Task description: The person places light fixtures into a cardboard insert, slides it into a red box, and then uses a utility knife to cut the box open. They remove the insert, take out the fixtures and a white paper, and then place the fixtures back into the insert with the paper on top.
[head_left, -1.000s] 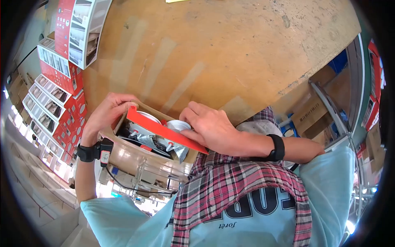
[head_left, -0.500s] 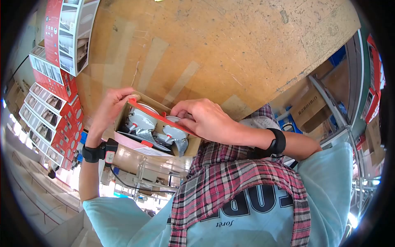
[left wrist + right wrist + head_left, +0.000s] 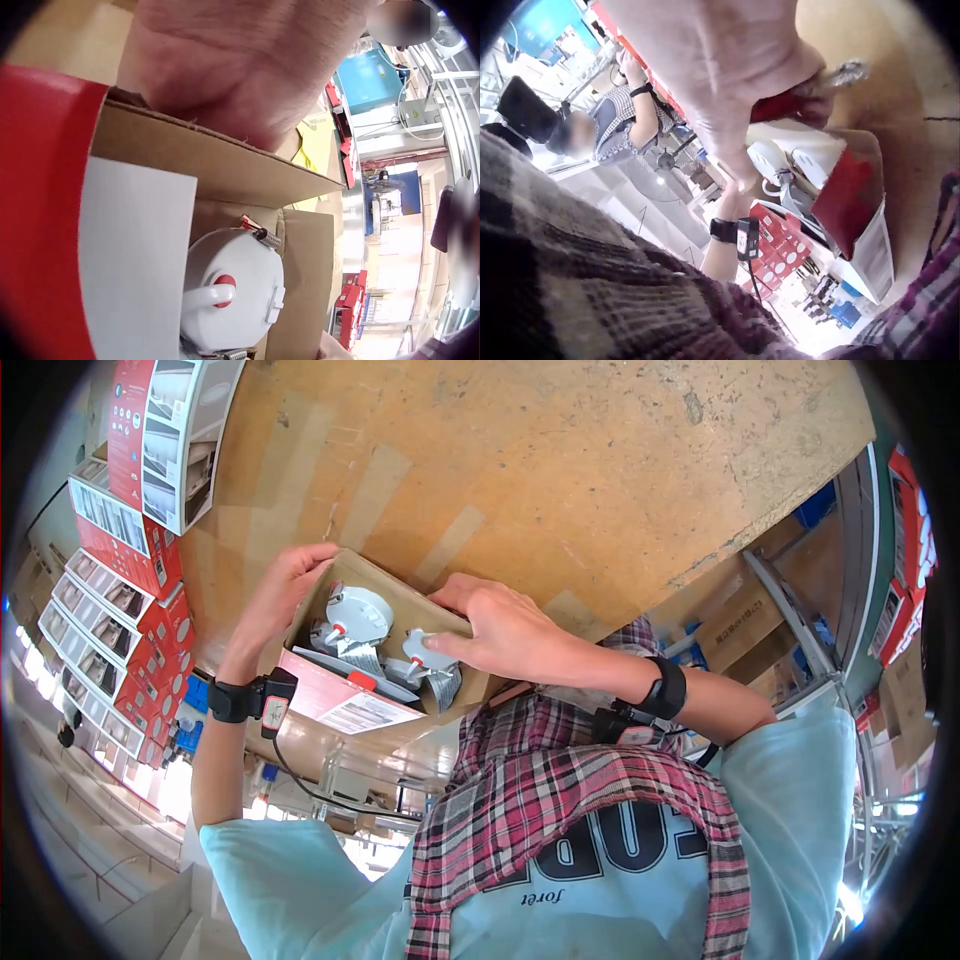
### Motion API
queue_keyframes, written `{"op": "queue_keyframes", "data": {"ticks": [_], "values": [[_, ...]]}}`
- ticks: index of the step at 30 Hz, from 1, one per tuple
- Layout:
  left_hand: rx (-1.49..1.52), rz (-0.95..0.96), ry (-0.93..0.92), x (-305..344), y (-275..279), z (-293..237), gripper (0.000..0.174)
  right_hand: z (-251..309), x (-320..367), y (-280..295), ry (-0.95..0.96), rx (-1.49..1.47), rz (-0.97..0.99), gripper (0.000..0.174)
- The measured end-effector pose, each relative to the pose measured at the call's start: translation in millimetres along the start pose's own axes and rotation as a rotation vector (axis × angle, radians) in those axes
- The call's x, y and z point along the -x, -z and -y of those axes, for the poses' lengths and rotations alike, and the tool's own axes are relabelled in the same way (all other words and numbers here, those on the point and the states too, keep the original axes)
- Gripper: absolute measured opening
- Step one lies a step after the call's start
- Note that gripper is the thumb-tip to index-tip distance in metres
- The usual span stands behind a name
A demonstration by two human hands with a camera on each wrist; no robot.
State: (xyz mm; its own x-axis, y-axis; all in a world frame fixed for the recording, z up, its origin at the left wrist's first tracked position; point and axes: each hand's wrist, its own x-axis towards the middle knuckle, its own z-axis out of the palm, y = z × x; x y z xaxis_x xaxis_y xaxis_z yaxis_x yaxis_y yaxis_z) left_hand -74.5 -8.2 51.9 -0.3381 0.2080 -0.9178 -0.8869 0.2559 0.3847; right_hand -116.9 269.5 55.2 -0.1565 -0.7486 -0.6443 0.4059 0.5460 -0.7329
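Note:
An unlidded cardboard box (image 3: pixel 395 588) tilts at the worktable's near edge in the head view. Inside lie two white round light fixtures (image 3: pixel 365 612) with red centres, alongside silvery striped strips (image 3: pixel 447 687). A pinkish printed panel (image 3: pixel 330 682) forms its near side. My left hand (image 3: pixel 278 598) grips the box's far-left corner; the left wrist view shows the palm against its outside, fingers hidden. At the right end, my right hand (image 3: pixel 510 628) holds the wall, thumb inside over the smaller fixture. One fixture (image 3: pixel 251 281) shows its spring clips close up in the left wrist view.
Stacks of red-and-white printed boxes (image 3: pixel 120 650) line the left, with a taller one (image 3: pixel 185 440) at the table's (image 3: pixel 560 470) far left. Brown cartons (image 3: pixel 745 625) sit below the right edge. Another person (image 3: pixel 626 124) works across the way.
The red flap that stood across the box has swung away, uncovering the fixtures. The left hand has shifted slightly up with the box corner; the right hand has moved slightly right.

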Motion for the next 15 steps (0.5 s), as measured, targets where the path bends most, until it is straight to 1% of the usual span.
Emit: {"op": "queue_keyframes", "data": {"ticks": [3,6,9,12,15], "values": [[-0.017,-0.015,-0.008,-0.3,-0.8,6.0,0.021,-0.1,2.1,0.7,-0.034,-0.058,-0.008,0.048],[-0.023,-0.012,-0.024,-3.1,0.0,13.1,0.021,-2.4,0.5,0.9,-0.098,-0.188,0.034,0.05],[0.028,-0.032,-0.022,-6.0,-2.7,16.8,0.021,-9.2,-2.5,-1.4,-0.055,-0.192,0.004,0.046],[0.053,-0.046,0.024,-6.4,-7.6,6.9,0.02,-10.4,-4.9,-1.1,-0.102,-0.153,0.008,0.048],[0.023,-0.032,0.04,-10.2,-8.4,7.0,0.02,-1.1,-1.7,1.6,-0.132,0.034,-0.026,0.049]]}}
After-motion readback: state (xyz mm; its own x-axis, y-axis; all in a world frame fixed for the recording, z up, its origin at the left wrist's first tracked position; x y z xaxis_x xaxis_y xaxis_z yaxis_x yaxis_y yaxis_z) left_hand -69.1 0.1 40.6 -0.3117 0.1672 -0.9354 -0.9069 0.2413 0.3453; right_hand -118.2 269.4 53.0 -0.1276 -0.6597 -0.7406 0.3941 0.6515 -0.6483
